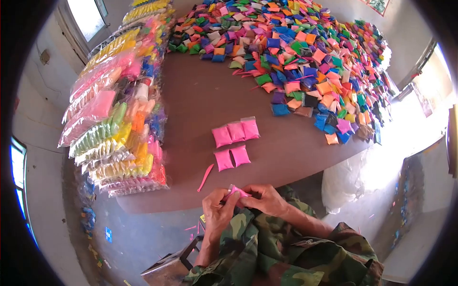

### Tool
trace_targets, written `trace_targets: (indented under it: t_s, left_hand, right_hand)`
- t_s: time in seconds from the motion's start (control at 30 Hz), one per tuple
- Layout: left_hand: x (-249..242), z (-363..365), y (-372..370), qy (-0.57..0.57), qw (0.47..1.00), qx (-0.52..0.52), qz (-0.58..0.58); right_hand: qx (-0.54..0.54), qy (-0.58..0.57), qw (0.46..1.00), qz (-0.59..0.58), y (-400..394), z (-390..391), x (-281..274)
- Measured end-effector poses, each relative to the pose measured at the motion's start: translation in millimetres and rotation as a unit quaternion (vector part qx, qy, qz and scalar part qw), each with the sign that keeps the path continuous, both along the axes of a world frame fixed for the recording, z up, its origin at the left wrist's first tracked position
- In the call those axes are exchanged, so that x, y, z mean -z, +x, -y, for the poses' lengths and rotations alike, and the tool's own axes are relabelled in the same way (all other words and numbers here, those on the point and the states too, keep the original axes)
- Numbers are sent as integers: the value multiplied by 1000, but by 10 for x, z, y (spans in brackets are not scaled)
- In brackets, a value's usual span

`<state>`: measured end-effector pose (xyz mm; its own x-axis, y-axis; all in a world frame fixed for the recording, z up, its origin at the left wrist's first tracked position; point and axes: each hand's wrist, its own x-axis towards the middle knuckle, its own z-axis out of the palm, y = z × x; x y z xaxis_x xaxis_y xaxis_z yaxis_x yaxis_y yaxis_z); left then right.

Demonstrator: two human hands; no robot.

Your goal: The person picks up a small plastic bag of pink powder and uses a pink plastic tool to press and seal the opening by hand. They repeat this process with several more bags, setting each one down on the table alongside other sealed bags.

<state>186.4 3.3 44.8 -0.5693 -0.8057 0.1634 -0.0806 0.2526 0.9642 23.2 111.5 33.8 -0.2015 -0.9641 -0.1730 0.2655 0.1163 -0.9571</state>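
Both my hands come together over my lap, just off the table's near edge. Between them is a small pink packet (240, 191), partly covered by my fingers. My left hand (217, 207) pinches its left side, and my right hand (268, 200) pinches the right side. Just beyond on the table lie two pink packets (232, 157) side by side. Farther back, a row of three pink packets (235, 132) sits close together. A thin pink plastic stick (205, 178) rests on the table to the left of the packets.
Stacked clear bags of coloured packets (109, 128) line the brown table's (200, 105) left side. A large heap of small multicoloured packets (305, 62) covers the back and right. A translucent plastic sack (341, 188) hangs by the right edge. Blue scraps (109, 234) lie on the floor.
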Motion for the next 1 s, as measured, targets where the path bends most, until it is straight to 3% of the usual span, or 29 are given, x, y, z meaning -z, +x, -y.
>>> trace_targets:
  t_s: [0.07, 0.17, 0.27, 0.37, 0.57, 0.87, 1.0]
  left_hand:
    - [-34, -87, -39, -26, 999, 15, 22]
    - [-202, -252, -92, 94, 994, 39, 33]
    - [-258, -431, -157, 176, 984, 19, -27]
    - [-210, -539, -134, 183, 983, 11, -14]
    - [-130, -614, -48, 140, 990, -3, -10]
    - [-256, -511, -104, 68, 996, 10, 54]
    - [-197, -563, -204, 145, 989, 17, -14]
  right_hand:
    - [-18, 13, 1000, 3, -88, -126, -60]
    - [-20, -26, 999, -30, -181, -297, -78]
    - [26, -60, 997, -41, -159, -428, -77]
    - [88, -57, 994, -10, -105, -505, -103]
    - [112, -34, 993, -12, 25, -568, -32]
    - [51, -36, 998, 30, -99, -566, -171]
    - [85, -59, 993, 63, -124, -559, -65]
